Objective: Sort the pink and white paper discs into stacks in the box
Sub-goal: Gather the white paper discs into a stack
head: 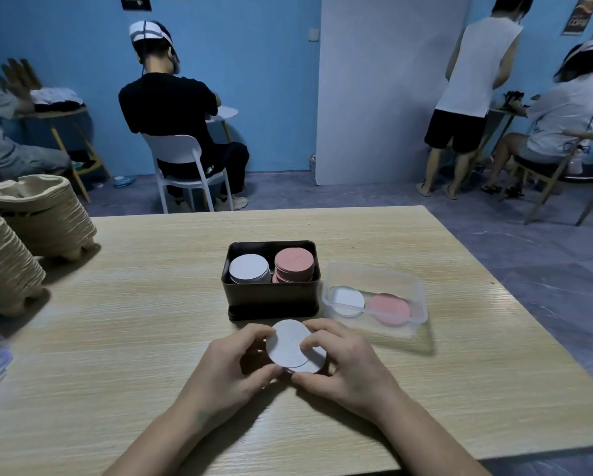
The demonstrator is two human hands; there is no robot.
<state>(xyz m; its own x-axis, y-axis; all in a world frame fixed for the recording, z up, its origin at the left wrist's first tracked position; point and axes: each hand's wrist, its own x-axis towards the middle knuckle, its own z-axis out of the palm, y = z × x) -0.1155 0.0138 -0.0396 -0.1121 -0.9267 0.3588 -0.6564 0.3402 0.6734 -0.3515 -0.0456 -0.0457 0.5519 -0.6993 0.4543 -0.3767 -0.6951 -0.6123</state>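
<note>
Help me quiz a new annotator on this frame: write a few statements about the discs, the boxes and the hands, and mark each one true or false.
1. The left hand and the right hand both hold the white discs in front of the dark box. True.
2. In the dark box, the white stack is right of the pink stack. False: white is on the left, pink on the right.
3. The clear container stands right of the dark box. True.
4. The clear container holds only pink discs. False: a white pile lies beside the pink pile.
5. The dark box has a lid on it. False: its top is open.
</note>
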